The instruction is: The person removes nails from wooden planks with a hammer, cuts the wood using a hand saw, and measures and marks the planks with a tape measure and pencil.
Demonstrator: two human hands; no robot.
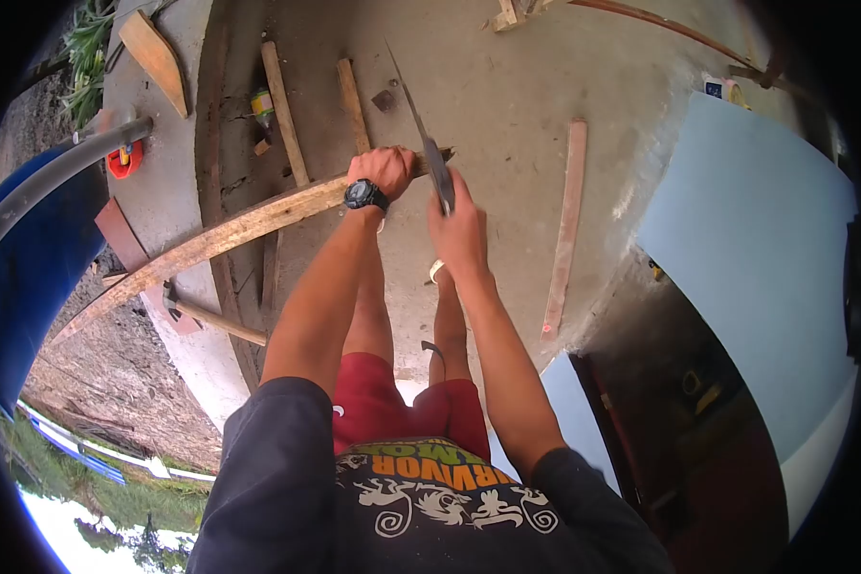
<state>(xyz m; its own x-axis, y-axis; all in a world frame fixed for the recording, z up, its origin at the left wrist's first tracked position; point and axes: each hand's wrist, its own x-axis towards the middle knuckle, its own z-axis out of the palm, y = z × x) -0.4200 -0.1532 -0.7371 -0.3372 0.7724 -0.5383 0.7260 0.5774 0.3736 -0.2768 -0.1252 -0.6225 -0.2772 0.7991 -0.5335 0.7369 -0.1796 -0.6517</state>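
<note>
A long wooden plank (pixel 249 228) reaches from the lower left to the middle of the view, crossing a concrete ledge. My left hand (pixel 383 172), with a black watch on its wrist, is closed over the plank near its right end. Just to the right, my right hand (pixel 460 228) grips a handsaw (pixel 435 167). The saw's blade points up and away, and it meets the plank close to that end. My fingers hide most of the saw's handle.
A hammer (pixel 218 320) lies at the ledge under the plank. Wooden strips (pixel 285 115) and a bottle (pixel 261 103) are beyond it. A flat strip (pixel 566 220) lies on the floor at right, near a light blue panel (pixel 756 239). A blue container (pixel 29 258) stands at left.
</note>
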